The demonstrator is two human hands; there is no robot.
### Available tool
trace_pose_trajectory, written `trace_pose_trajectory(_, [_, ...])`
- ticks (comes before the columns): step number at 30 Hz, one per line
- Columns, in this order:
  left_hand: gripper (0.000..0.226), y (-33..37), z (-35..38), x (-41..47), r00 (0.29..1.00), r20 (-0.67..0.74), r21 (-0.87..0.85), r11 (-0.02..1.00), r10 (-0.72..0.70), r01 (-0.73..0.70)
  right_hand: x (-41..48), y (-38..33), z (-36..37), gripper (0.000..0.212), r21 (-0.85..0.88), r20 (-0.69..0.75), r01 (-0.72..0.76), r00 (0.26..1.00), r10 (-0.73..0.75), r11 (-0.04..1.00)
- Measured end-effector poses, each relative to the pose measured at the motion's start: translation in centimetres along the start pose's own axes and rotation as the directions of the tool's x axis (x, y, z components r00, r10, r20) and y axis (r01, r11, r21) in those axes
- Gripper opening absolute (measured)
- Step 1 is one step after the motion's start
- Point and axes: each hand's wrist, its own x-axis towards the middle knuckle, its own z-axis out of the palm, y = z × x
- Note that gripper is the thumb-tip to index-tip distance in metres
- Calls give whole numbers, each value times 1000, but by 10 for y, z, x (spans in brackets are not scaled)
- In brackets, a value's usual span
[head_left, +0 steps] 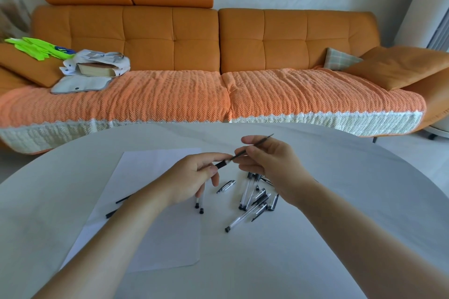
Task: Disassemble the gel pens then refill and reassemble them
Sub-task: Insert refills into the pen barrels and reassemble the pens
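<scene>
Above the worktop, left hand pinches the pen barrel and right hand pinches the refill, part-seated at its mouth; advise keeping both coaxial, moving the refill straight without bending.

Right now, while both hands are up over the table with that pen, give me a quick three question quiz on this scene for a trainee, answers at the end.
1. True or false: the left hand grips the black grip section of a pen.
2. What does the right hand pinch? A) a cap B) the thin dark refill C) a spring
3. Where does the pile of pen parts lie relative to the white paper sheet?

Key: 1 true. 2 B. 3 To the right of the sheet, on the bare white table.
</scene>
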Motion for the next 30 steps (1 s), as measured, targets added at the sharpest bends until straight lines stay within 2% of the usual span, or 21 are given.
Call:
trace_pose_trajectory(2, [37, 2, 2, 0, 1000, 16, -22, 1000, -14, 14, -2, 1, 2, 18, -95, 30, -13, 999, 16, 995])
trace_pose_trajectory(5, [27, 4, 5, 1, 1000, 8, -70, 997, -29, 30, -2, -2, 3, 17, -147, 24, -17, 999, 21, 989])
trace_pose_trajectory(8, [26, 9, 10, 1, 1000, 2, -117, 993, -26, 26, 0, -10, 2, 21, -107, 36, -23, 999, 27, 994])
trace_pose_trajectory(11, [26, 13, 14, 0, 1000, 20, -205, 979, -13, 17, 3, -17, -4, 17, -75, 0, 33, 999, -33, 997])
trace_pose_trajectory(15, [25, 18, 25, 1, 999, 48, -305, 952, -1, 16, 3, -20, -7, 14, -256, 51, 44, 998, -32, 966])
trace_pose_trajectory(18, [25, 19, 31, 4, 1000, 26, -324, 946, -4, 12, 1, -17, -9, 25, -317, 131, -2, 990, 46, 948])
trace_pose_trajectory(20, [25, 18, 34, 5, 1000, -2, -332, 943, -19, 17, 2, -18, -13, 27, -324, 122, -25, 990, 69, 946])
trace_pose_trajectory(22, [25, 17, 36, 7, 999, -27, -350, 937, -32, 20, 5, -18, -20, 16, -418, 52, -39, 996, 67, 907])
trace_pose_trajectory(23, [24, 17, 37, 8, 999, -40, -356, 934, -32, 15, 8, -15, -24, 9, -537, -2, -46, 999, 53, 842])
trace_pose_trajectory(24, [23, 17, 38, 9, 998, -59, -361, 932, -32, 8, 10, -11, -30, 6, -700, -43, -52, 999, 32, 713])
trace_pose_trajectory(26, [22, 18, 40, 10, 993, -116, -330, 944, -32, -8, 13, -1, -37, 7, -929, -61, -76, 997, 53, 361])
trace_pose_trajectory(27, [23, 17, 41, 10, 989, -149, -278, 961, -25, -17, 12, 4, -37, 8, -967, -69, -88, 994, 87, 241])
trace_pose_trajectory(28, [23, 15, 42, 11, 984, -179, -208, 978, -13, -25, 12, 7, -36, 11, -979, -75, -94, 991, 112, 179])
trace_pose_trajectory(30, [23, 11, 43, 12, 978, -208, -53, 998, 4, -15, 12, 11, -32, 16, -987, -73, -87, 991, 110, 134])
